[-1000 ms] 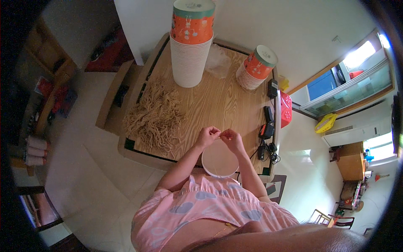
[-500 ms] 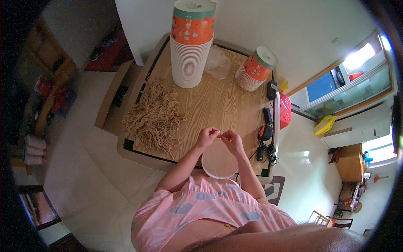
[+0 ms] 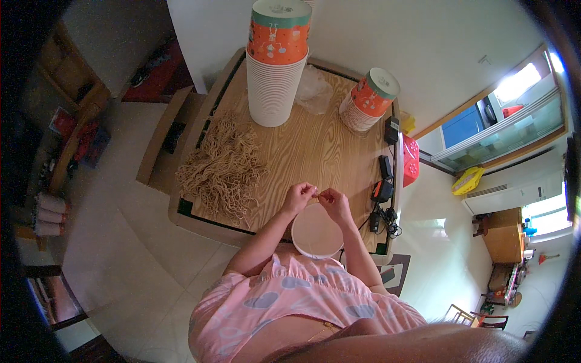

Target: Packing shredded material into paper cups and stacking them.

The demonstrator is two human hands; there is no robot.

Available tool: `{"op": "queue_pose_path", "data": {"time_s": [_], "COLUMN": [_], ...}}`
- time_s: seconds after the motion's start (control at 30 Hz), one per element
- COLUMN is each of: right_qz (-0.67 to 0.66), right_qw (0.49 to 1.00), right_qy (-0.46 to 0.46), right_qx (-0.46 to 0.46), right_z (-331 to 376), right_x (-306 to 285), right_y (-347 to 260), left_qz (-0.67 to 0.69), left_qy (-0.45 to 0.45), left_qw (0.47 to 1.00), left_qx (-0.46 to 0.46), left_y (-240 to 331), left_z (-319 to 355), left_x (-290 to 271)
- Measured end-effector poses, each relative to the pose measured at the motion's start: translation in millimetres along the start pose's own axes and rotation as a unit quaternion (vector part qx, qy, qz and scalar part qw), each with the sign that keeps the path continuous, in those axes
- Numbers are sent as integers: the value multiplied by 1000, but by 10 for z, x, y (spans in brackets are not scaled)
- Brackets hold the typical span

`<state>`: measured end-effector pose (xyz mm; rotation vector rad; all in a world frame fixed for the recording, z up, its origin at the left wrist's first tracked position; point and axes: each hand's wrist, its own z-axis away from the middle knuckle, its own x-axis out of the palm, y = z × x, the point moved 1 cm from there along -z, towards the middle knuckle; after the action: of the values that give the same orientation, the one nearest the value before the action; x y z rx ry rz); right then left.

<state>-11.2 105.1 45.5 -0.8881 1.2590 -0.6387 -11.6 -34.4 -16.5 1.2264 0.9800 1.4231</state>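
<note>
My left hand point(image 3: 299, 197) and my right hand point(image 3: 333, 202) meet above a white paper cup point(image 3: 317, 233) that rests at the near edge of the wooden table point(image 3: 315, 151). Both hands pinch a thin tan string point(image 3: 317, 193) between the fingertips, close to the cup's rim. The string itself is very small and mostly hidden by the fingers. A big loose pile of tan strings point(image 3: 222, 167) lies on the table to the left of my hands.
A tall stack of white cups with an orange top cup point(image 3: 275, 63) stands at the table's far side; a shorter orange-topped stack point(image 3: 368, 100) stands far right, a crumpled clear bag point(image 3: 313, 91) between them. Black chargers and cables point(image 3: 383, 187) lie along the right edge.
The hands stay together over the white cup, with only slight finger movement on the string. Nothing else has moved.
</note>
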Motion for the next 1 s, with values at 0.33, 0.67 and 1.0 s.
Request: {"op": "queue_pose_path", "data": {"time_s": [0.33,0.67,1.0], "right_qz": [-7,-1,-26], "right_qw": [1000,1000,999], "right_qy": [7,1,6], "right_qx": [9,-21,-24], "right_z": [2,-3,-31], "right_x": [13,-11,-9], "right_y": [71,-17,-21], "left_qz": [-93,35,167], "left_qy": [-4,-25,-86], "left_qw": [995,995,971], "left_qx": [27,-89,-150], "left_y": [72,68,92], "left_z": [47,-24,-42], "left_x": [1,-5,-23]}}
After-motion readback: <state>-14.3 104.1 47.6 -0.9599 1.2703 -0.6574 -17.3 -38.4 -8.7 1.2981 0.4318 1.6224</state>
